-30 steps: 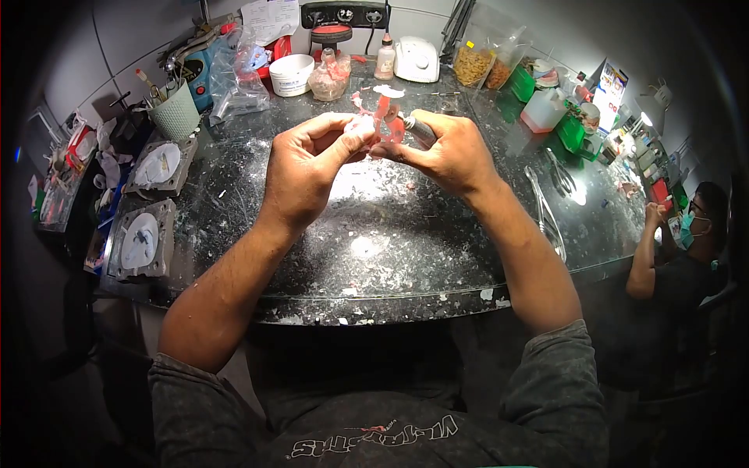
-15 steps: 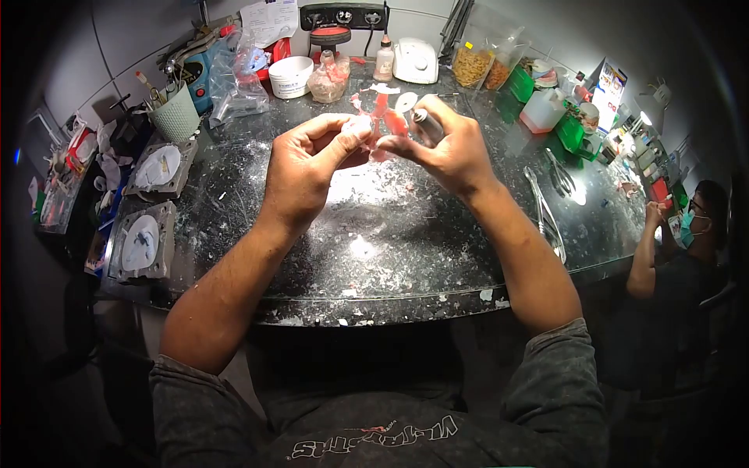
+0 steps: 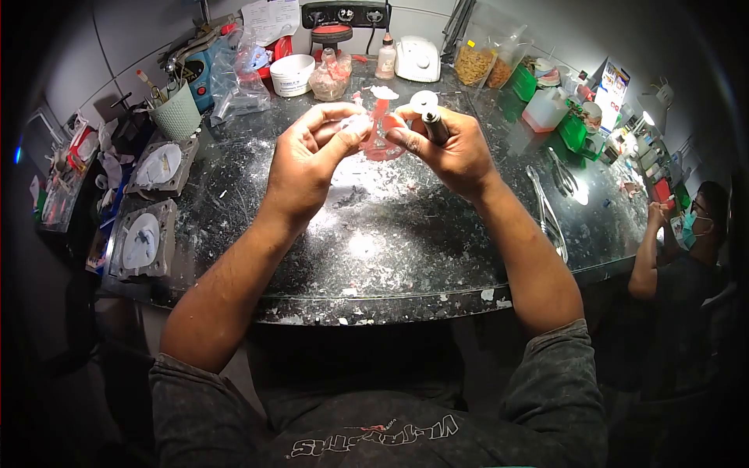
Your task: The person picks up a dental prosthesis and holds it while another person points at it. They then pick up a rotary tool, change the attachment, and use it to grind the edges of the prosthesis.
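Observation:
Above the middle of the bench, a translucent pink resin piece (image 3: pixel 382 147) with ragged edges and whitish bits is held up. My left hand (image 3: pixel 300 160) is closed, its thumb and fingers pinching the piece's left side. Wrapped in the fingers of my right hand (image 3: pixel 460 156) is a dark rotary handpiece (image 3: pixel 434 125). A pale round disc (image 3: pixel 424 101) shows at the handpiece's upper end, apart from the pink piece. My right thumb reaches to the piece's right side; whether it presses on it is hard to tell.
Two grey flasks with white plaster (image 3: pixel 144 239) lie at the left. Behind stand a tool cup (image 3: pixel 174 117), a white tub (image 3: pixel 292 76), a dropper bottle (image 3: pixel 385 58) and a white device (image 3: pixel 417 60). Metal pliers (image 3: pixel 546 214) lie at the right. A masked person (image 3: pixel 686 249) sits beyond.
The handpiece and its disc have shifted right and tilted more upright, away from the pink piece. The pink piece has turned in my fingers. My left hand is nearly still.

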Available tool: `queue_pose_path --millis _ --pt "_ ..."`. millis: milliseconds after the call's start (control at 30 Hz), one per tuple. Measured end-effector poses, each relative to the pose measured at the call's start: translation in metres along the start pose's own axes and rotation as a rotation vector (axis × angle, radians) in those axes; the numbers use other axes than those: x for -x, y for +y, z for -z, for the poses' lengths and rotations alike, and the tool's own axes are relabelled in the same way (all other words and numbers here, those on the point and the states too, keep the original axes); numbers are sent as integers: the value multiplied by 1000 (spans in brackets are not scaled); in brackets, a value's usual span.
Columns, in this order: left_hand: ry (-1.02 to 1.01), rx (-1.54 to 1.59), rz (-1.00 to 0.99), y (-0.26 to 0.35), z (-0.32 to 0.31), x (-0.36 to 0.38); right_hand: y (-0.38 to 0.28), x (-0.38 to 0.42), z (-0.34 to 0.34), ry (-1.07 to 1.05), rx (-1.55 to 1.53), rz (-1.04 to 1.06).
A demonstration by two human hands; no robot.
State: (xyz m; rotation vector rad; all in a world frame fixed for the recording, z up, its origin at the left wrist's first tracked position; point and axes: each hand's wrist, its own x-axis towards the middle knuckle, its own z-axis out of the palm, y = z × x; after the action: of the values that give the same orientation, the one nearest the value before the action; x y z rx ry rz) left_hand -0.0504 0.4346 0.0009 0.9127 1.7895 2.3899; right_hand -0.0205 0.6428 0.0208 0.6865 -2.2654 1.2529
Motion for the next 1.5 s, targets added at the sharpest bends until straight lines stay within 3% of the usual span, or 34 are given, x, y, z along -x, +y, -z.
queue_pose_path --millis 200,333,400,600,667,733,800,867,933,1000,1067,1133,1200,1233,1333,1400,1500 --pt "-73 -96 29 -3 9 -2 13 3 -12 -33 -94 -47" --pt "-95 -111 96 -6 13 -5 10 3 -14 -42 -57 28" --pt "-79 44 257 -9 17 -5 10 4 -15 -46 -62 47" --pt "-63 127 327 -10 20 -5 8 2 -18 -30 -168 -35" --pt "12 142 308 -8 15 -5 -2 0 -7 56 49 -37" --pt "87 155 288 -6 13 -4 7 1 -3 65 69 -4" --pt "191 267 238 -5 12 -5 10 -3 1 20 320 241" --pt "169 311 234 -3 7 -3 7 0 -3 26 259 176" --pt "182 479 233 -6 1 -1 10 1 -7 -73 60 -160" --pt "118 530 258 -6 2 -2 16 2 -13 -18 -76 -127" --pt "80 601 315 -7 6 -1 10 2 -9 -13 -409 -264" --pt "71 575 345 -2 4 1 2 1 -9 29 -431 -218" --pt "56 159 278 -3 1 2 11 1 -7 51 -330 -232" --pt "31 105 91 -9 0 1 15 1 -6 45 -280 -245" --pt "-12 -96 17 3 3 -1 16 1 -3 36 -242 -244" --pt "-7 -103 18 -2 6 -3 17 1 1 53 -235 -229" --pt "-23 -4 227 -4 9 -2 16 1 0 75 -248 -217"
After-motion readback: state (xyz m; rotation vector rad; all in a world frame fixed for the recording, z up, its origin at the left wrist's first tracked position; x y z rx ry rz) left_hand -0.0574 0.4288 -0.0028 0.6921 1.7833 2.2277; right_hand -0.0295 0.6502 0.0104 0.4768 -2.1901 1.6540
